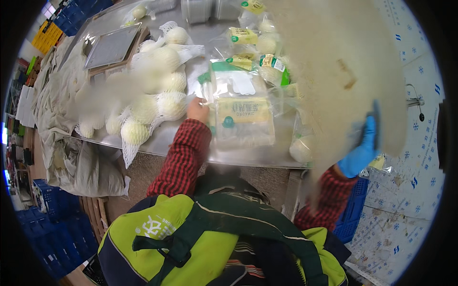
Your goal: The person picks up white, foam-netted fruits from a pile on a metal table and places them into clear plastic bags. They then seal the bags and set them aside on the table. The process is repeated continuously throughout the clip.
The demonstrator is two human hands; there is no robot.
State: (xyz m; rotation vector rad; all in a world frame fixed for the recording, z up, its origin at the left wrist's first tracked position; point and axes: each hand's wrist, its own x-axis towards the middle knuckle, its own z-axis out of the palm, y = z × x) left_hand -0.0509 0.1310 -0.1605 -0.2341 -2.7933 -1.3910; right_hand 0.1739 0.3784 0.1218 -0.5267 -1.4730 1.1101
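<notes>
My left hand [198, 110], bare, has curled fingers at the left edge of a stack of clear printed plastic bags [247, 132]; whether it pinches the film cannot be told. White round vegetables in foam net sleeves [173, 103], perhaps onions, are heaped left of it. A white glove or glove-shaped piece [243, 83] shows at the upper part of the stack. Bagged round vegetables [266, 44] with yellow and green labels lie beyond and to the right. My right hand [359, 157], in a blue glove, is at the far right, its fingers pointing up and blurred; its grip is unclear.
A metal tray [112, 46] rests on a cardboard box at the back left, near grey cloth [57, 93]. Clear plastic tubs [196, 10] stand at the back. The steel table's front edge [250, 164] runs before me. A pale blurred area hides much of the right side.
</notes>
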